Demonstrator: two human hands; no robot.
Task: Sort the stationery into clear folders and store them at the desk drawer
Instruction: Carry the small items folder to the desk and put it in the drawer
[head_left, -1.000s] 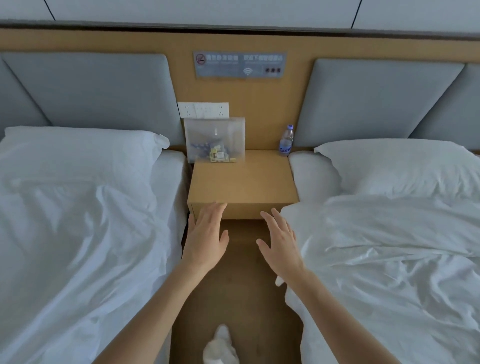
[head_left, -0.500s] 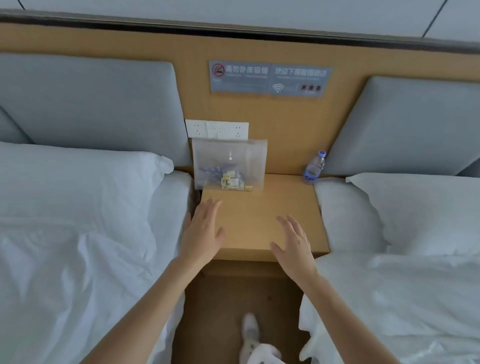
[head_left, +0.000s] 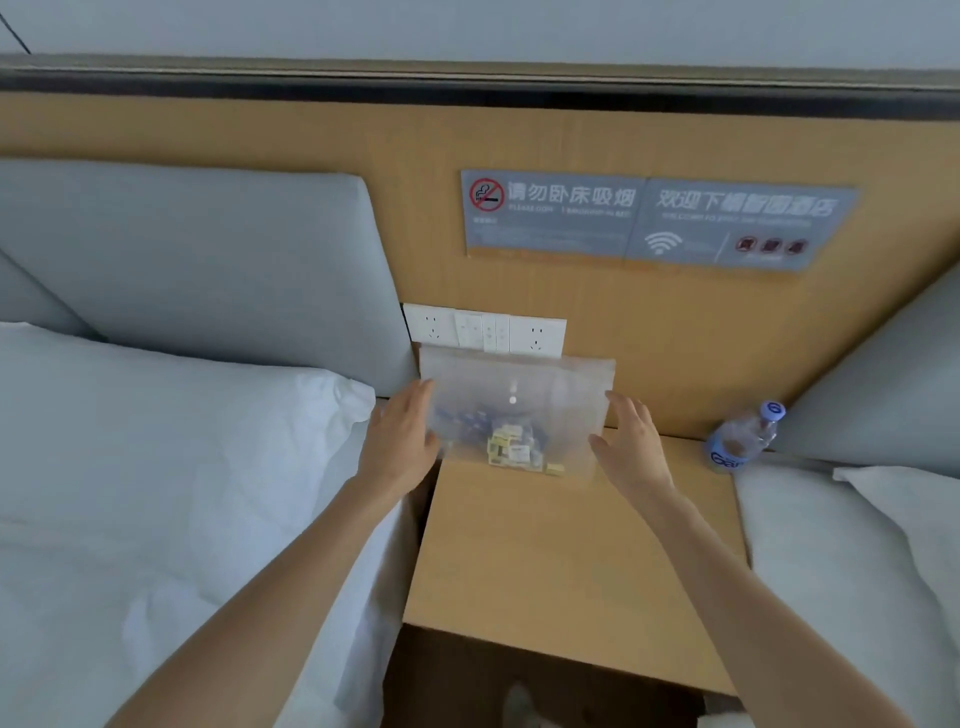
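A clear plastic folder (head_left: 540, 395) leans upright against the wooden wall panel at the back of the wooden bedside table (head_left: 561, 551). Small blue and yellow stationery pieces (head_left: 514, 447) lie heaped in its bottom. My left hand (head_left: 402, 436) is at the folder's left edge with fingers straight, touching or nearly touching it. My right hand (head_left: 631, 447) is at the folder's right edge, fingers relaxed and spread. Neither hand grips anything.
A water bottle (head_left: 743, 439) stands at the table's back right corner. White beds with pillows (head_left: 171, 415) flank the table on both sides. Wall sockets (head_left: 485, 330) and a grey sign (head_left: 654, 223) sit above the folder. The floor gap lies below the table's front edge.
Both hands have moved forward from the table's front to either side of the folder. The view has come closer to the table.
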